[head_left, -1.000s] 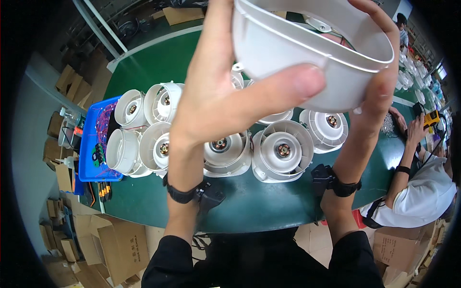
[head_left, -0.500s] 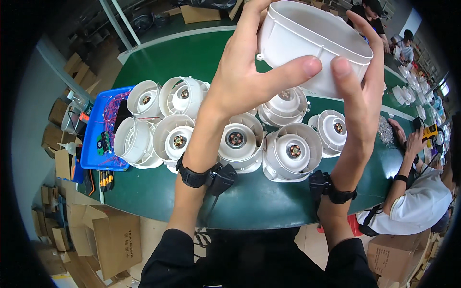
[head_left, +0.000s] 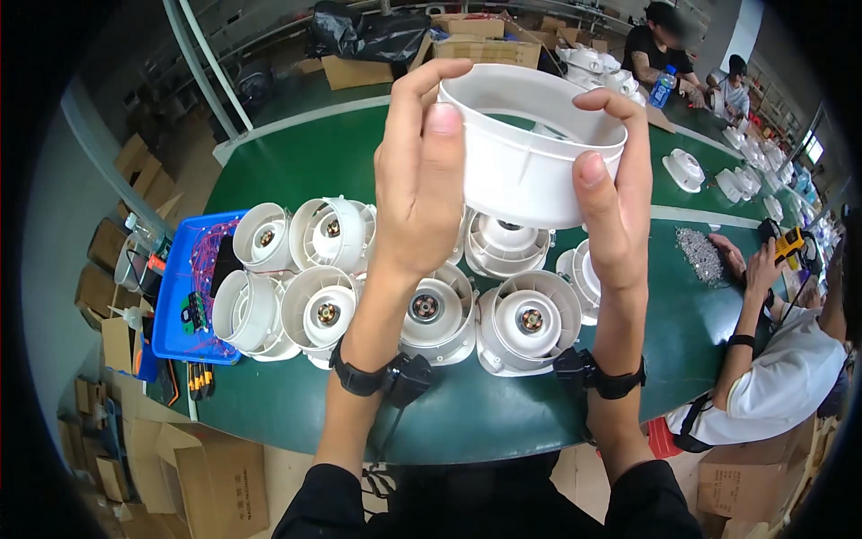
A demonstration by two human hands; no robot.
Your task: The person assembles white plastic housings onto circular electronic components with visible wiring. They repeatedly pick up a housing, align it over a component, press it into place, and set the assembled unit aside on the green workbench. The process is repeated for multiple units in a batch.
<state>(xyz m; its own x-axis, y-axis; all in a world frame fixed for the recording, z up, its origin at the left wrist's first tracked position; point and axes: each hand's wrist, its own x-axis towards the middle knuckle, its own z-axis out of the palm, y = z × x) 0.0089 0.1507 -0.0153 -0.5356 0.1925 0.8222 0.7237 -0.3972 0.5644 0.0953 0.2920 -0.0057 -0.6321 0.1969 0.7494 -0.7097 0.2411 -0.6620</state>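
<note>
A white round plastic fan housing (head_left: 521, 175) is raised above the table between both my hands, its wide open rim facing up and tilted. My left hand (head_left: 417, 184) grips its left side, thumb on the outer wall and fingers at the rim. On its right side my right hand (head_left: 620, 202) presses with the thumb outside and a finger hooked over the rim. Below stand several white fan housings with motors (head_left: 530, 321) in two rows, copper-coloured rotor centres showing. My forearms and the raised housing partly cover some of them.
At the left lies a blue tray (head_left: 171, 296) with thin red and purple wires (head_left: 211, 260) and a green circuit board (head_left: 193, 313). Screwdrivers (head_left: 201, 381) lie beside it. A co-worker's hand (head_left: 763, 269) is near a pile of small metal parts (head_left: 700, 256) on the right.
The raised housing has moved left and down in the picture, still between both hands. My left hand has turned more upright. The table and rows appear lower as the view has tilted up.
</note>
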